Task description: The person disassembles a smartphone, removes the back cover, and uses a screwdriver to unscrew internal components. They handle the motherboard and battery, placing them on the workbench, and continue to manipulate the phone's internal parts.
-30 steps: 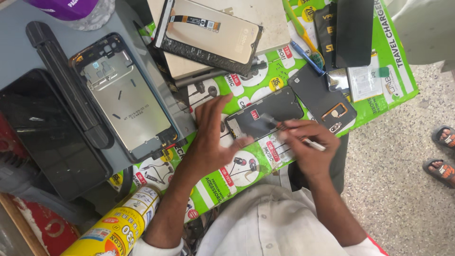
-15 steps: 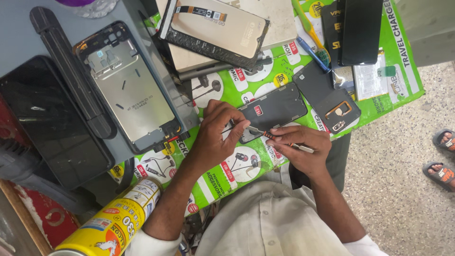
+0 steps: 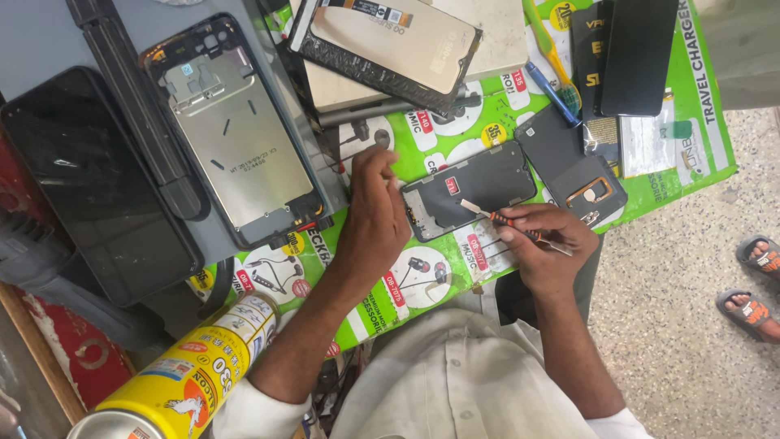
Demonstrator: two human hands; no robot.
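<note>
One dark phone panel (image 3: 475,189) is laid flat on the green printed sheet (image 3: 691,122), near the middle of the view. Its left end is pinned by the left hand (image 3: 375,213), whose fingers are curled down onto the panel's edge; nothing is gripped in it. One slim tool (image 3: 508,223), with a pale flat tip and an orange-banded shaft, is pinched in the closed fingers of the right hand (image 3: 546,244), and its tip is rested on the panel's surface.

Just to the right of the panel, one grey back cover (image 3: 569,167) with a camera cut-out is seen. Above it one black slab (image 3: 638,53) is laid over a dark box. One screen assembly (image 3: 386,45), pale side up, is propped on a beige block at the top. To the left, one metal phone frame (image 3: 231,134) is laid face up, and one black glass screen (image 3: 81,191) beside it. One yellow spray can (image 3: 175,378) is lying at the lower left. One blue-handled toothbrush (image 3: 551,69) is seen by the black slab. Two sandalled feet (image 3: 756,284) are visible on the floor at the right edge.
</note>
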